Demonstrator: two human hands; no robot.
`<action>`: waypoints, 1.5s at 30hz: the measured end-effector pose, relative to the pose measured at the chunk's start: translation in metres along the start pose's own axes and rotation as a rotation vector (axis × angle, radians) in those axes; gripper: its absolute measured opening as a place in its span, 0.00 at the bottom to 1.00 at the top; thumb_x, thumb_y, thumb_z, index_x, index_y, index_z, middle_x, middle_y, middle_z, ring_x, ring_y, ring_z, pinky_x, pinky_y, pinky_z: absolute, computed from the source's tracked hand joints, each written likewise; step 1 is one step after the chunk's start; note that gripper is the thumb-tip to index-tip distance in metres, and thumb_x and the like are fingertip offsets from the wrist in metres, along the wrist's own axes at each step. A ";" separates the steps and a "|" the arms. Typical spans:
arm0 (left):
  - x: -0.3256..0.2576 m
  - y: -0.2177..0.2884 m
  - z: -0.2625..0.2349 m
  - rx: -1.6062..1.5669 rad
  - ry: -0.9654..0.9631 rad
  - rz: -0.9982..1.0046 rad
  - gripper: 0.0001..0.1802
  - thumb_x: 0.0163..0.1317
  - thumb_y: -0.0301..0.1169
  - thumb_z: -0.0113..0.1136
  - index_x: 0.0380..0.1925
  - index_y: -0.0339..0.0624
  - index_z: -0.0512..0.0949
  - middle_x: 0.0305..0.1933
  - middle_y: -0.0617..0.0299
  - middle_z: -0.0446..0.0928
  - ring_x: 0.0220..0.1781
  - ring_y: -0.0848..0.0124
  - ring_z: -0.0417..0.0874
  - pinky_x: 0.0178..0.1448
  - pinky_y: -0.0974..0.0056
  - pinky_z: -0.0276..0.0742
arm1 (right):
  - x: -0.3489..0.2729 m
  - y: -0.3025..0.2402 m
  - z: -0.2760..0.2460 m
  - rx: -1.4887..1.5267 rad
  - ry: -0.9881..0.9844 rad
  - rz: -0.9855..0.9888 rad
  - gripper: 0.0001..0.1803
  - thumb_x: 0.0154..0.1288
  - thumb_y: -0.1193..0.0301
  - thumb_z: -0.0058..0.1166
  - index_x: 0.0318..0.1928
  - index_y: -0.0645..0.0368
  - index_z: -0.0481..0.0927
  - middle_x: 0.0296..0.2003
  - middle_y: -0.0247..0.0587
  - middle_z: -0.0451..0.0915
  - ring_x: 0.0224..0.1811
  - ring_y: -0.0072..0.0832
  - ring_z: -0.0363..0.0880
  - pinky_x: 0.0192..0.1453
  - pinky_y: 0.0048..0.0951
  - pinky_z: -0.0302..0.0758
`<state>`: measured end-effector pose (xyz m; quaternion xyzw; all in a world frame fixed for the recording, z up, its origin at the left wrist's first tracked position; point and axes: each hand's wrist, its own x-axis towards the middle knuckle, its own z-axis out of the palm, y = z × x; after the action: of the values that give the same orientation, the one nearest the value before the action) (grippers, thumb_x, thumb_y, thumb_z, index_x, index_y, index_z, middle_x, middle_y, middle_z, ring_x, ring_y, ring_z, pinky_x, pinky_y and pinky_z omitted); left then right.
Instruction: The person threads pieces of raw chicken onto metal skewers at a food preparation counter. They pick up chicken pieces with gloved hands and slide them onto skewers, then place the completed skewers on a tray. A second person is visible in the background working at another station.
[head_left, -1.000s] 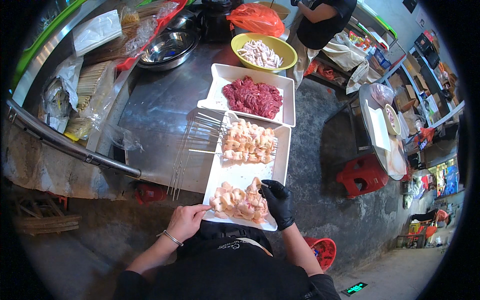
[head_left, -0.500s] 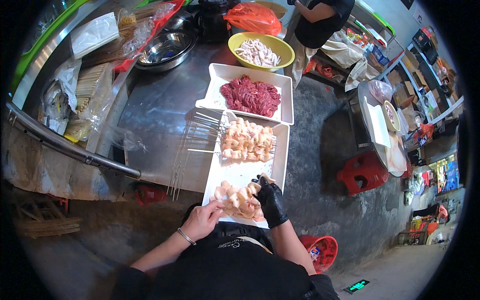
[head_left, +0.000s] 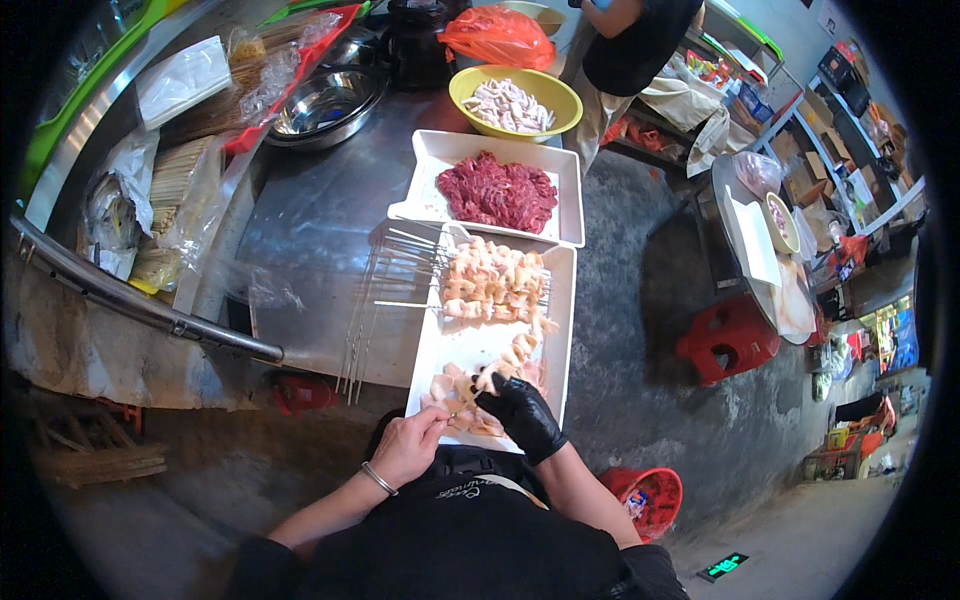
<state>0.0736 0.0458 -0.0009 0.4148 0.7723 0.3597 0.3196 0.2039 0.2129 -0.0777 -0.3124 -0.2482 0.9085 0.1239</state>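
Observation:
My bare left hand (head_left: 408, 448), a silver bracelet at its wrist, pinches the near end of a thin metal skewer (head_left: 455, 413) over the white tray (head_left: 432, 345). Pale meat pieces (head_left: 522, 346) run along the skewer toward the tray's right side. In a black glove, my right hand (head_left: 523, 412) has its fingers closed round a pale meat piece (head_left: 487, 379) at the skewer; the fingertips are partly hidden. Loose pale pieces (head_left: 442, 388) lie beneath both hands. At the tray's far end rest several filled skewers (head_left: 495, 280), their bare ends sticking out leftward.
Bare metal skewers (head_left: 358, 345) lie left of the tray on the steel table (head_left: 310, 215). Beyond are a tray of red meat (head_left: 497, 193) and a yellow bowl (head_left: 465, 110). A red bucket (head_left: 655, 500) stands at right; another person (head_left: 640, 45) stands at the far side.
My right hand has moved left and nearer, to the skewer by my left hand. The row of meat on the skewer now shows, slanting up to the right.

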 end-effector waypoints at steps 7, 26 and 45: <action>-0.008 -0.002 0.005 -0.046 0.036 0.024 0.09 0.65 0.28 0.53 0.40 0.37 0.78 0.19 0.50 0.73 0.20 0.62 0.78 0.27 0.61 0.69 | 0.008 -0.013 -0.002 0.202 0.089 -0.117 0.19 0.71 0.59 0.49 0.54 0.59 0.73 0.46 0.40 0.79 0.52 0.32 0.78 0.60 0.33 0.73; -0.018 0.003 -0.012 -0.069 -0.044 -0.075 0.09 0.65 0.30 0.54 0.40 0.39 0.79 0.22 0.47 0.77 0.24 0.56 0.81 0.30 0.59 0.73 | 0.019 -0.038 -0.031 0.226 0.104 -0.189 0.18 0.70 0.63 0.51 0.55 0.59 0.74 0.46 0.38 0.81 0.50 0.30 0.80 0.56 0.30 0.76; -0.005 -0.034 -0.048 -0.012 0.231 -0.101 0.10 0.65 0.33 0.58 0.41 0.41 0.82 0.30 0.54 0.83 0.28 0.71 0.84 0.33 0.66 0.75 | 0.028 -0.003 -0.024 -1.315 -0.435 -0.526 0.09 0.59 0.73 0.57 0.40 0.57 0.85 0.35 0.45 0.85 0.35 0.35 0.84 0.42 0.32 0.79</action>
<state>0.0234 0.0141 -0.0019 0.3293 0.8217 0.3931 0.2486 0.1977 0.2348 -0.1069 -0.0654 -0.8268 0.5539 0.0729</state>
